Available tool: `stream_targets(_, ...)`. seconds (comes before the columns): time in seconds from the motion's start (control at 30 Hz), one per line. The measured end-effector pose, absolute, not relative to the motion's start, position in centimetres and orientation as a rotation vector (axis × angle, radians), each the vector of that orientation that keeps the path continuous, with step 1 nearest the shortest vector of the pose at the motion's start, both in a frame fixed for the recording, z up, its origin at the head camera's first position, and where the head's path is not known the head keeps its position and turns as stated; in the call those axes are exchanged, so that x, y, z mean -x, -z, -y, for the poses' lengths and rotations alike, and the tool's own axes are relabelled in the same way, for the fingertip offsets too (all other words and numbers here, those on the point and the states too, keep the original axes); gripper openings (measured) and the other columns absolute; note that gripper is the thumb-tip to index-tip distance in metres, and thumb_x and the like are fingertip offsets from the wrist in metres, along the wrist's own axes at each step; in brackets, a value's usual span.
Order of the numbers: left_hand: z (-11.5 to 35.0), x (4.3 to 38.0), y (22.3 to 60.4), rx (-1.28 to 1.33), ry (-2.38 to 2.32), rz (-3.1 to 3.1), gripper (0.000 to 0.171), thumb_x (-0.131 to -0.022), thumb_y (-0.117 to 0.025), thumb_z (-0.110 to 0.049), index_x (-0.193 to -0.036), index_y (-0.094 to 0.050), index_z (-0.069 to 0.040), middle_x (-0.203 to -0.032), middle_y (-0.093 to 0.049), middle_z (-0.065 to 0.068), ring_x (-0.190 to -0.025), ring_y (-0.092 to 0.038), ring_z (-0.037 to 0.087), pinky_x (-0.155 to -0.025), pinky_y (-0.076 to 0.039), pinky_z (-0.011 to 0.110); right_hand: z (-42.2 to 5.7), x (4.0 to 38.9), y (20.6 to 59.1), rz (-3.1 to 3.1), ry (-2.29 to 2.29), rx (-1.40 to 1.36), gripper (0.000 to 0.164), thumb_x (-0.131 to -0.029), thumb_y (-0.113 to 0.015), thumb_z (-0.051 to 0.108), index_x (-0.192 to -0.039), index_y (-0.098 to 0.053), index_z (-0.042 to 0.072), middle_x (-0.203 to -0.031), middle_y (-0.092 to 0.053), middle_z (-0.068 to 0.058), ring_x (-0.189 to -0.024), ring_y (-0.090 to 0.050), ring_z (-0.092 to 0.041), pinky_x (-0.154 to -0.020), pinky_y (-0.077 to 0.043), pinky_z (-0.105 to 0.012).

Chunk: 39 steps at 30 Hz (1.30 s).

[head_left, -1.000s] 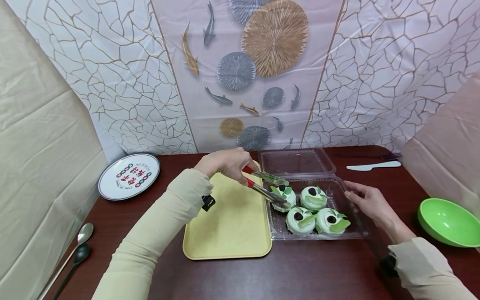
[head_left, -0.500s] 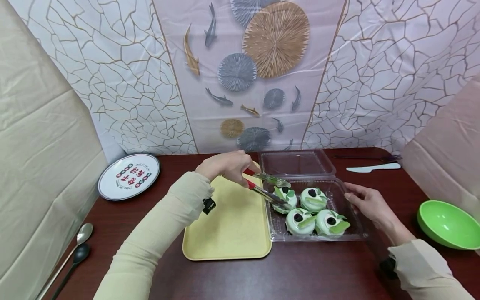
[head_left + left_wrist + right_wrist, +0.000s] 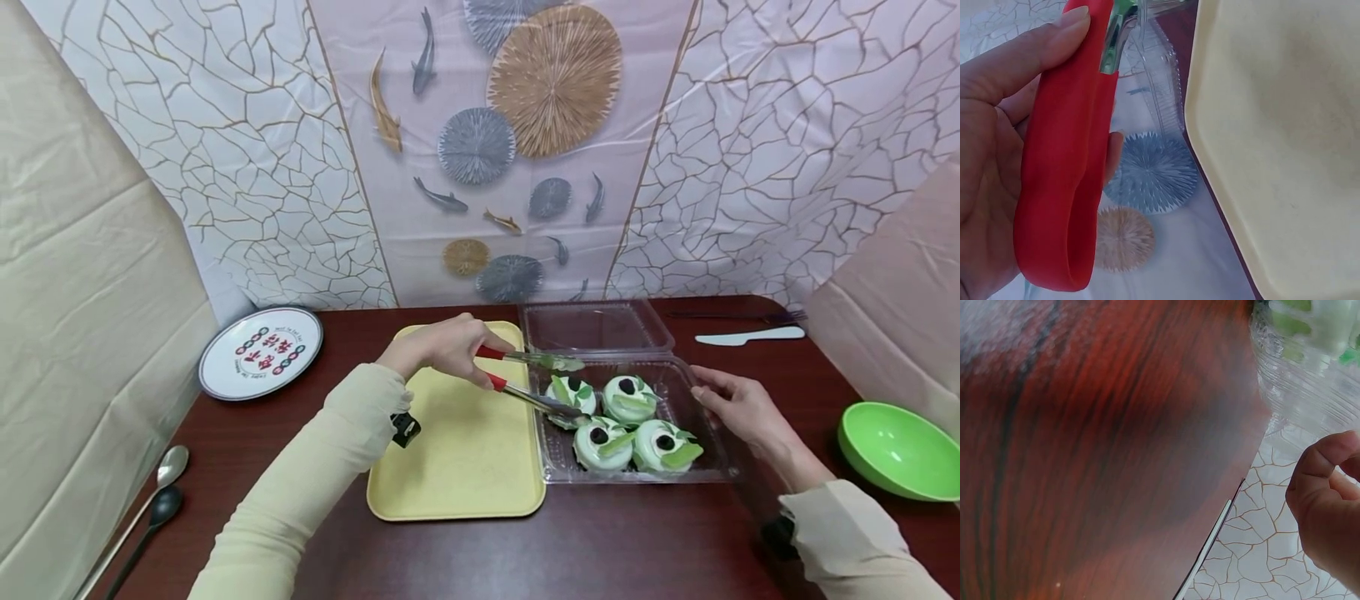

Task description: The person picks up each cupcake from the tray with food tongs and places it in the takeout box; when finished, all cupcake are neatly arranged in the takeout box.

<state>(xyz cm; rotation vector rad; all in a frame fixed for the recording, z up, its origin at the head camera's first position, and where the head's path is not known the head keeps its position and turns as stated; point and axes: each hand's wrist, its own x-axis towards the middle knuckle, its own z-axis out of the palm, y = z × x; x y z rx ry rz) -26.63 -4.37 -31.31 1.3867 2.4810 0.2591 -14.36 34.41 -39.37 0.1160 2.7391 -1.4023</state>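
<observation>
In the head view my left hand (image 3: 446,346) holds metal tongs (image 3: 536,402) by their red handles, over the yellow tray (image 3: 457,454). The arms of the tongs are spread, one behind and one in front of the back-left small cake (image 3: 582,394); contact cannot be made out. Several such cakes, pale green with a dark berry and a green leaf, sit in an open clear plastic container (image 3: 637,477). At its right edge, my right hand (image 3: 746,408) pinches the rim. The left wrist view shows thumb and fingers around the red handle (image 3: 1063,169).
The container's hinged lid (image 3: 600,327) lies back behind it. A white plate (image 3: 225,367) is at the left, with a metal spoon (image 3: 172,465) and a black spoon (image 3: 165,504) nearer. On the right are a white knife (image 3: 750,335), a dark fork (image 3: 780,317) and a green bowl (image 3: 900,450).
My left hand has shifted slightly left and toward me, and the arms of the tongs have spread wider around the back-left cake. The right hand stays at the container's edge.
</observation>
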Motion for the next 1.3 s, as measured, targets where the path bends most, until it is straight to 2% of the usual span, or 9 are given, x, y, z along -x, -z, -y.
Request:
stream_targets(0.07, 5.1, 26.5, 31.4, -1.376, -0.286, -2.504, 0.060, -0.080, -0.078, -0.030, -0.136, -0.060, -0.016, -0.053, -0.035, -0.011, -0.055, -0.022, 0.007, -0.058, -0.027, 0.020, -34.3, 14.5, 39.4, -2.744, 1.401, -0.111, 0.051, -0.104, -0.045, 0.014, -0.146, -0.033, -0.011, -0.076, -0.054, 0.007, -0.060, -0.048, -0.007, -0.056, -0.045, -0.026)
stream_targets(0.13, 6.0, 26.3, 31.6, -1.367, -0.349, -2.541, 0.061, -0.080, -0.078, -0.031, -0.136, -0.060, -0.016, -0.064, -0.057, -0.009, -0.058, -0.029, 0.006, -0.061, -0.029, 0.021, -34.2, 14.6, 39.5, -2.749, 1.393, -0.110, 0.051, -0.104, -0.045, 0.014, -0.147, -0.033, -0.011, -0.076, -0.053, 0.008, -0.059, -0.048, -0.007, -0.056, -0.045, -0.026)
stream_targets(0.2, 7.1, 25.8, 31.8, -1.333, -0.456, -2.584, 0.062, -0.079, -0.079, -0.032, -0.136, -0.060, -0.016, -0.092, -0.073, -0.003, -0.062, -0.034, 0.005, -0.064, -0.032, 0.022, -34.1, 14.8, 39.5, -2.749, 1.394, -0.109, 0.051, -0.104, -0.045, 0.014, -0.146, -0.033, -0.011, -0.076, -0.053, 0.008, -0.059, -0.048, -0.007, -0.056, -0.045, -0.026)
stream_targets(0.3, 8.9, 24.7, 32.4, -1.203, -0.686, -2.674, 0.064, -0.080, -0.080, -0.030, -0.138, -0.057, -0.016, -0.125, -0.069, 0.004, -0.062, -0.038, 0.004, -0.071, -0.039, 0.025, -33.9, 14.9, 39.4, -2.749, 1.390, -0.110, 0.051, -0.103, -0.045, 0.014, -0.146, -0.033, -0.011, -0.075, -0.053, 0.009, -0.059, -0.048, -0.007, -0.056, -0.045, -0.026)
stream_targets(0.47, 11.9, 22.2, 33.8, -0.695, -1.082, -2.881, 0.068, -0.082, -0.078, -0.028, -0.143, -0.052, -0.014, -0.090, -0.071, 0.018, -0.053, -0.029, 0.012, -0.071, -0.041, 0.029, -33.8, 14.9, 39.3, -2.756, 1.364, -0.122, 0.053, -0.104, -0.046, 0.017, -0.147, -0.033, -0.010, -0.075, -0.052, 0.008, -0.060, -0.048, -0.007, -0.056, -0.044, -0.026)
stream_targets(0.57, 13.9, 20.8, 34.8, -0.296, -1.241, -2.929, 0.070, -0.082, -0.077, -0.030, -0.145, -0.050, -0.015, -0.097, -0.072, 0.019, -0.070, -0.049, 0.018, -0.071, -0.042, 0.029, -34.0, 14.6, 39.2, -2.763, 1.351, -0.145, 0.054, -0.104, -0.045, 0.020, -0.148, -0.032, -0.009, -0.075, -0.051, 0.010, -0.060, -0.048, -0.008, -0.056, -0.044, -0.026)
stream_targets(0.63, 15.3, 20.2, 35.6, -0.107, -1.282, -2.929, 0.071, -0.083, -0.076, -0.030, -0.146, -0.048, -0.013, -0.118, -0.070, 0.017, -0.092, -0.057, 0.023, -0.079, -0.045, 0.032, -34.2, 14.3, 39.3, -2.769, 1.343, -0.159, 0.055, -0.104, -0.046, 0.020, -0.148, -0.031, -0.009, -0.074, -0.051, 0.011, -0.059, -0.048, -0.008, -0.056, -0.043, -0.027)
stream_targets(0.83, 19.7, 18.3, 38.1, 0.123, -1.236, -2.956, 0.071, -0.085, -0.072, -0.023, -0.146, -0.043, -0.001, -0.142, -0.053, 0.023, -0.129, -0.048, 0.037, -0.105, -0.040, 0.050, -34.7, 14.0, 39.7, -2.771, 1.377, -0.144, 0.056, -0.104, -0.045, 0.020, -0.147, -0.030, -0.012, -0.074, -0.049, 0.014, -0.059, -0.047, -0.007, -0.056, -0.043, -0.027)
stream_targets(1.3, 23.7, 16.7, 41.5, 0.263, -1.044, -3.046, 0.073, -0.082, -0.076, -0.028, -0.141, -0.047, 0.005, -0.126, -0.061, 0.028, -0.112, -0.057, 0.039, -0.087, -0.048, 0.052, -34.0, 14.6, 40.3, -2.770, 1.359, -0.121, 0.056, -0.104, -0.044, 0.020, -0.146, -0.030, -0.014, -0.074, -0.049, 0.015, -0.058, -0.047, -0.007, -0.056, -0.043, -0.026)
